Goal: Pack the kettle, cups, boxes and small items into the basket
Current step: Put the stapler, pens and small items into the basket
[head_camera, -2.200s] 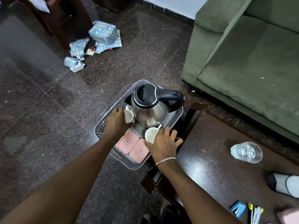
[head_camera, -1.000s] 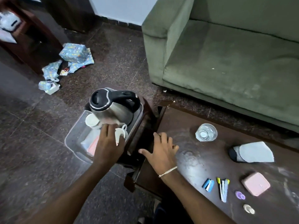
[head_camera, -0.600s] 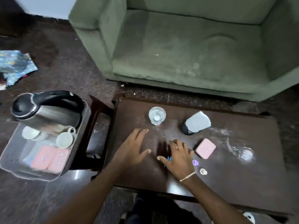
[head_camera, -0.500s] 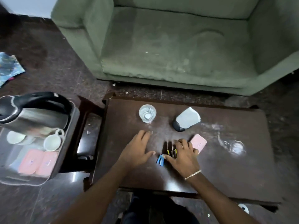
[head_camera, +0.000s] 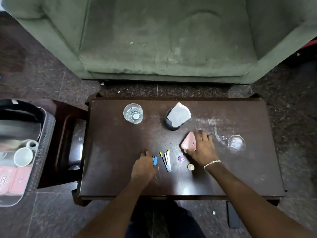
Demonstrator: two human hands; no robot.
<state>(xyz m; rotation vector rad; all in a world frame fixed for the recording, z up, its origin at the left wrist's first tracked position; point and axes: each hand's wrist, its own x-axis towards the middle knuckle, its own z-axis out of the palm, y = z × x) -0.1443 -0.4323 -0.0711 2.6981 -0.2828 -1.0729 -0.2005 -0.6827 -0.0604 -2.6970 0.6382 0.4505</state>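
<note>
On the dark wooden table [head_camera: 111, 169], my left hand [head_camera: 143, 167] curls its fingers around a small blue item [head_camera: 155, 160]. My right hand [head_camera: 203, 148] grips a pink box [head_camera: 188, 143], whose one edge is tilted up off the table. Between the hands lie yellow-tipped sticks [head_camera: 166, 160], a purple round piece [head_camera: 181, 158] and a beige round piece [head_camera: 190, 166]. At the left edge, the basket [head_camera: 47, 134] holds the steel kettle [head_camera: 15, 124], a white cup [head_camera: 23, 156] and two pink boxes [head_camera: 12, 179].
A glass of water [head_camera: 133, 113] and a black holder with white tissue [head_camera: 177, 116] stand at the table's far side. The basket rests on a dark stool [head_camera: 68, 134]. A green sofa [head_camera: 163, 40] lies beyond the table. Smudges mark the table's right part.
Both hands left the basket and came over the table. My left hand moved to the blue item; my right hand shifted right from the sticks onto the pink box and tipped it up.
</note>
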